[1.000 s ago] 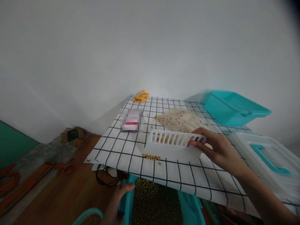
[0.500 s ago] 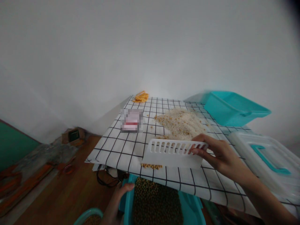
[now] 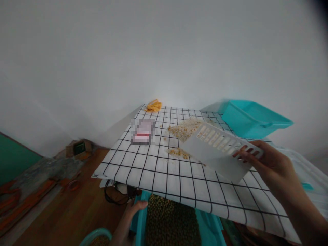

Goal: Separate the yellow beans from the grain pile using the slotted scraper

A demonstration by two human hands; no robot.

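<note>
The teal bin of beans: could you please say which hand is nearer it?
Left. The left hand rests on the bean bin; the right hand holds a white slotted scraper above the table.

bare cloth (image 3: 166, 177) near edge, grain pile (image 3: 184, 129) behind, teal tub (image 3: 253, 118) right

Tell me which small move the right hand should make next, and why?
Probably lower the white slotted plastic scraper behind the small heap of grains. The right hand holds it lifted above the checked tablecloth, and the left hand grips the teal plastic bin of beans under the edge.
</note>
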